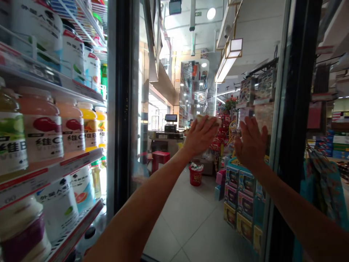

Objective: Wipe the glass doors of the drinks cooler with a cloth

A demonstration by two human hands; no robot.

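Both my arms reach forward to the glass door [191,203] of a drinks cooler. My left hand [200,137] presses against the pane, and a pale cloth [211,118] shows past its fingertips, held under the fingers. My right hand [251,145] lies flat on the glass a little to the right, fingers stretched out and holding nothing. The door's black frame [298,109] stands just right of my right hand.
On the left, cooler shelves [54,171] hold several large drink bottles [42,127]. Through the glass I see a tiled shop aisle, stacked coloured boxes [240,196], a red bin [195,176], a red stool [160,157] and a checkout counter with a screen [170,118].
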